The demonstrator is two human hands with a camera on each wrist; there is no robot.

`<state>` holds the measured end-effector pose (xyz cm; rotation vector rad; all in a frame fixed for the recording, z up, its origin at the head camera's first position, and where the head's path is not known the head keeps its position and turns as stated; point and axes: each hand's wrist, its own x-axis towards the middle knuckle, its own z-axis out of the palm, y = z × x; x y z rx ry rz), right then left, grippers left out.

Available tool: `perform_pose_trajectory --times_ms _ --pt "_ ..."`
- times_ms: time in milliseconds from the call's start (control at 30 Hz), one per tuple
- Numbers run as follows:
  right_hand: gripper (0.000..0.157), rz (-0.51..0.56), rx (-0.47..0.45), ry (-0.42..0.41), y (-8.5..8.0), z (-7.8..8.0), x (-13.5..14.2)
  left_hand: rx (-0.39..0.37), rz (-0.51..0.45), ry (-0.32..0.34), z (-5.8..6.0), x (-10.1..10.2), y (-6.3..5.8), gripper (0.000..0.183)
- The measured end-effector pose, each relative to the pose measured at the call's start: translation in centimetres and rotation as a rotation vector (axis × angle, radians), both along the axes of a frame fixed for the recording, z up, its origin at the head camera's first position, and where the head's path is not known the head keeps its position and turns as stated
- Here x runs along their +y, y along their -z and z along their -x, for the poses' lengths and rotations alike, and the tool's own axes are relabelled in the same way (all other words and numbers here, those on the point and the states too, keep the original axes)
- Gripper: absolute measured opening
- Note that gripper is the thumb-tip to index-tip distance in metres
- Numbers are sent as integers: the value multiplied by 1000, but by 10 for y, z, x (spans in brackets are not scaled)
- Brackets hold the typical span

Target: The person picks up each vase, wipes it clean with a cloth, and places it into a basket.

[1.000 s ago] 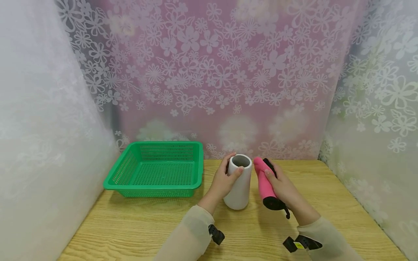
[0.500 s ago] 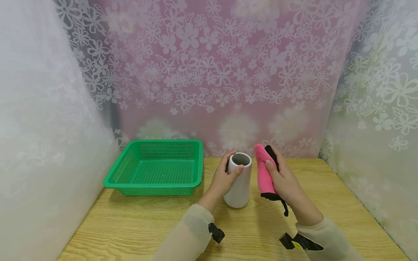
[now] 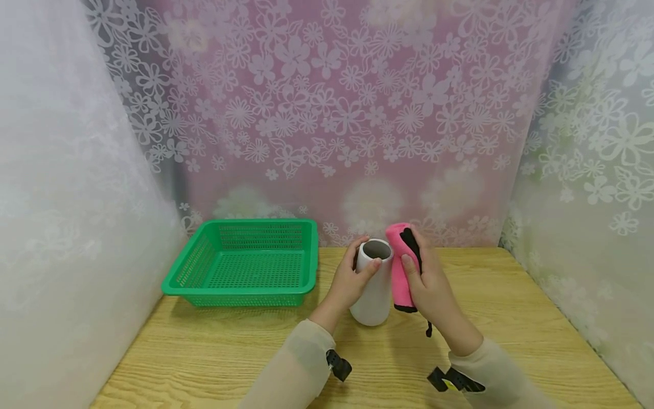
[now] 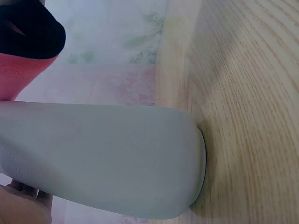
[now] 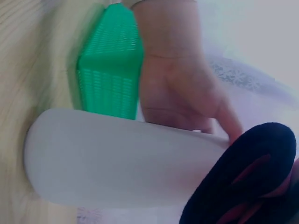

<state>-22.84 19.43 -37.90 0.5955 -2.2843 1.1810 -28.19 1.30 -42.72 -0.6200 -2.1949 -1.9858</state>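
A tall white vase [image 3: 371, 298], narrower toward its round mouth, stands upright on the wooden table [image 3: 214, 363]. My left hand [image 3: 349, 281] grips it near the top, thumb at the front of the rim. Close at its right side, my right hand [image 3: 431, 287] holds a soft pink fabric roll [image 3: 401, 267] with black trim and a dangling black cord. The roll is held upright above the table, its top slightly higher than the vase's mouth. In the right wrist view, the roll's folded black end [image 5: 243, 172] overlaps the vase's upper part. The vase's inside is mostly hidden.
A green perforated plastic basket [image 3: 309, 284] stands on the table to the left of the vase. Behind the table hangs a pink curtain [image 3: 327, 142] with white flowers, and pale sheets [image 3: 587, 255] close off both sides. Each sleeve carries a black strapped wrist device.
My right hand has lifted the pink fabric roll, turned it more upright and brought it left, close to the vase. My left hand and the vase have stayed in place.
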Motion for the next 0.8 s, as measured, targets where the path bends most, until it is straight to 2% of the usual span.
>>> perform_pose_trajectory --times_ms 200,300,567,800 --pt "65 -67 179 27 15 9 -5 16 -11 1 0 1 0 65" --pt "67 -84 235 42 22 13 -6 20 -16 7 0 1 0 64" --pt "66 -69 284 55 33 19 -9 13 1 0 0 0 0 62" --pt "67 -33 266 58 42 23 -8 4 4 -3 1 0 1 65"
